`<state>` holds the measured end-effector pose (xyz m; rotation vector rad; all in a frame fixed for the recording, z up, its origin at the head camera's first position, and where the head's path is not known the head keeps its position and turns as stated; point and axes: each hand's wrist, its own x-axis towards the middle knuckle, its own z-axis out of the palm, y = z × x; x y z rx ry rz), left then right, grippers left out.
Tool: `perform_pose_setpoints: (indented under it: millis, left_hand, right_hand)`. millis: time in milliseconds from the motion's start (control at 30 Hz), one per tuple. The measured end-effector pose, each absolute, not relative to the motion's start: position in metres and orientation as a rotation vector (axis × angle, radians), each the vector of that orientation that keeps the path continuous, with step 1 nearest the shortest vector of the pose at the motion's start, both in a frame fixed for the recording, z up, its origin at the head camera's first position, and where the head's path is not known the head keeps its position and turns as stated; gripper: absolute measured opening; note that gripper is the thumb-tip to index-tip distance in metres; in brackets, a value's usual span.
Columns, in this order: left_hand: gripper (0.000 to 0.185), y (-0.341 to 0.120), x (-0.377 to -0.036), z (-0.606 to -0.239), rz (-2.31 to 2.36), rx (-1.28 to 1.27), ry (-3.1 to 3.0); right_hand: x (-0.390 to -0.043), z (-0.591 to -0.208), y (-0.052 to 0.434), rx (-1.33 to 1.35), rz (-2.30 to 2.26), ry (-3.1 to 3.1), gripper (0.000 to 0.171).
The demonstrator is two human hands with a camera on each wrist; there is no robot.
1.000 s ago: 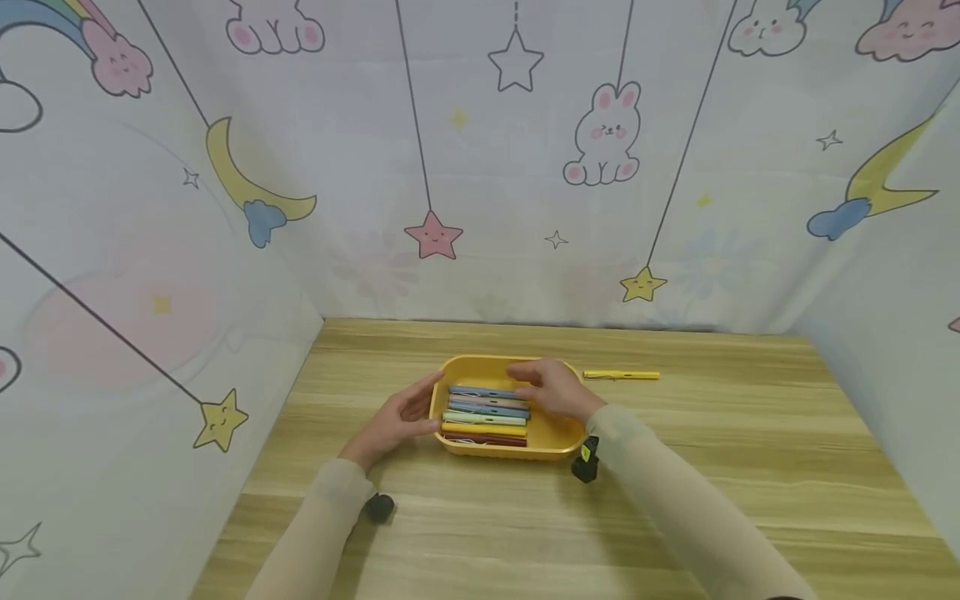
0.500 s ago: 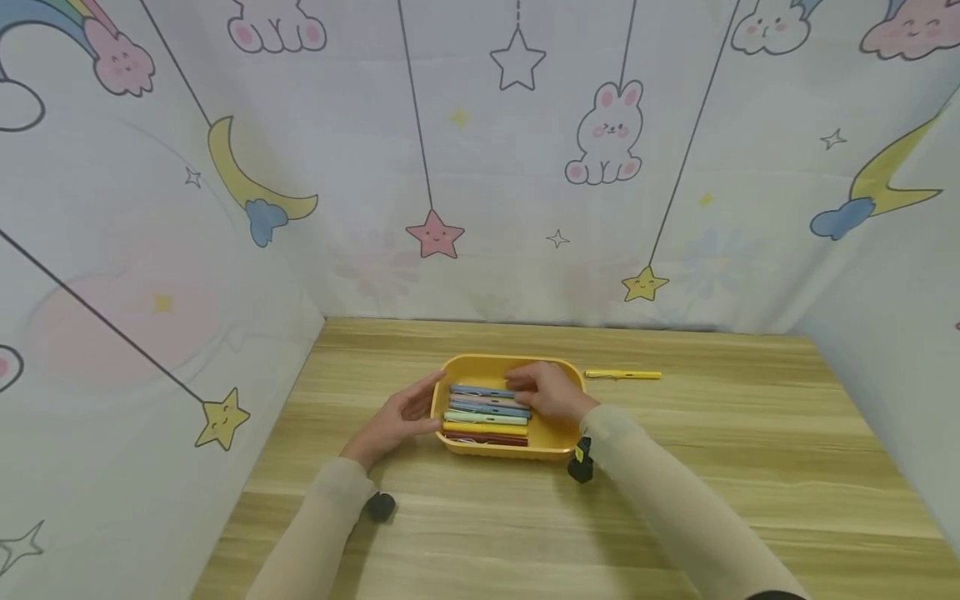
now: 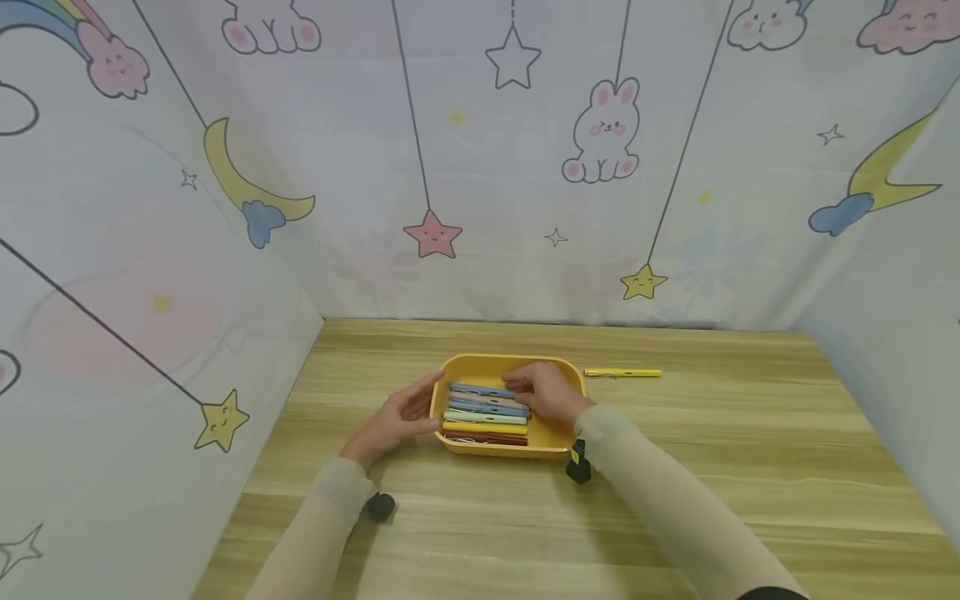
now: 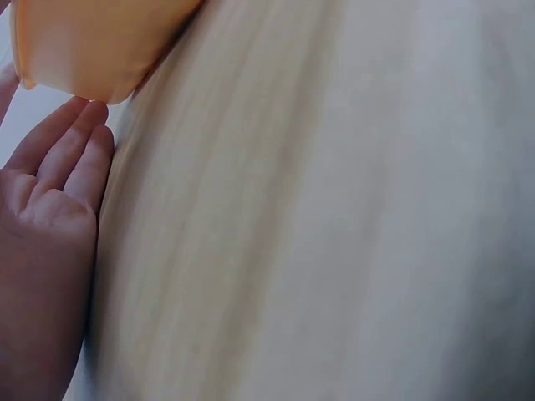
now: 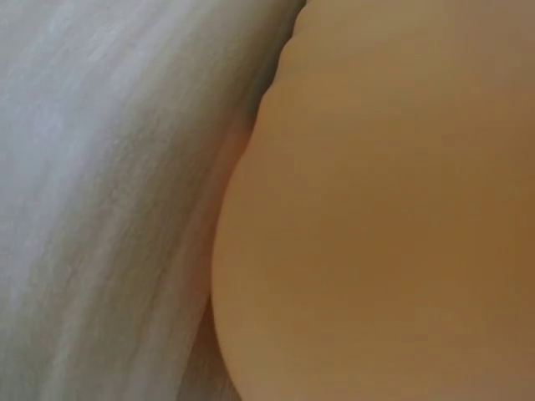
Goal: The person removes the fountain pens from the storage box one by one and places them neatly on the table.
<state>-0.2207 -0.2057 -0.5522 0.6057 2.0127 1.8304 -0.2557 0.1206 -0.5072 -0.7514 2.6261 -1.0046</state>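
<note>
Left hand: lying open, fingers straight, still touching the yellow tray.
Right hand: fingers curling further over the pens; grip unclear.
Loose pen: staying put on the surface.

Perhaps playroom — cartoon curtains

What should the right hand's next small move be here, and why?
Probably pinch and lift the top blue pen. The right hand is over the far end of the pens in the yellow tray, the left hand braces the tray's side, and one yellow pen already lies outside on the table.
</note>
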Motion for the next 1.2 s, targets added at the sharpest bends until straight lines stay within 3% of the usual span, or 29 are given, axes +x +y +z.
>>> perform_pose_setpoints:
  millis: [600,1200]
  left_hand:
    - [0.082,-0.207,-0.22,-0.553,1.83,0.617,2.011]
    - [0.082,-0.206,-0.218,-0.552,1.818,0.599,2.032]
  right_hand:
    - [-0.251,-0.507,0.12,-0.774,-1.018,2.68,0.038]
    - [-0.245,-0.499,0.123,-0.592,-1.161,2.775,0.035]
